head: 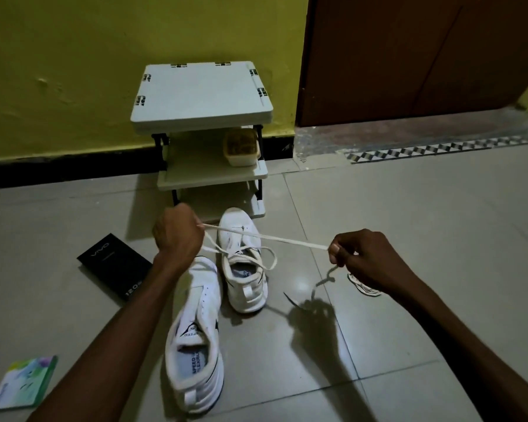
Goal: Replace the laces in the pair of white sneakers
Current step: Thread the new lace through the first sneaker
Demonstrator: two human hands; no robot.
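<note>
Head view. Two white sneakers stand on the tiled floor [409, 208], heels toward the viewer. The far sneaker [245, 269] sits upright with its toe pointing at a low white shelf rack [201, 95]. The near sneaker [195, 345] lies just beside it, angled, with its toe under the left wrist.

A flat white lace [272, 237] is stretched taut between the two hands, above the far sneaker. The left hand [177, 236], curled into a fist, grips one part of the lace just left of that sneaker's toe. The right hand [363, 260] pinches another part between thumb and forefinger, well to the right of both sneakers. Slack lace drops from the left hand, crosses the far sneaker's tongue and forms a loop at its right side (whether it passes through any eyelet cannot be told).

A lidded plastic container [241, 147] rests on the rack's middle shelf. A black box [113, 269] lies on the floor left of the sneakers, and a colourful packet [22, 382] lies at lower left. A small patterned object [365, 286] lies partly hidden beneath the right hand. Behind are a yellow wall [73, 71] and a brown door [409, 56]
</note>
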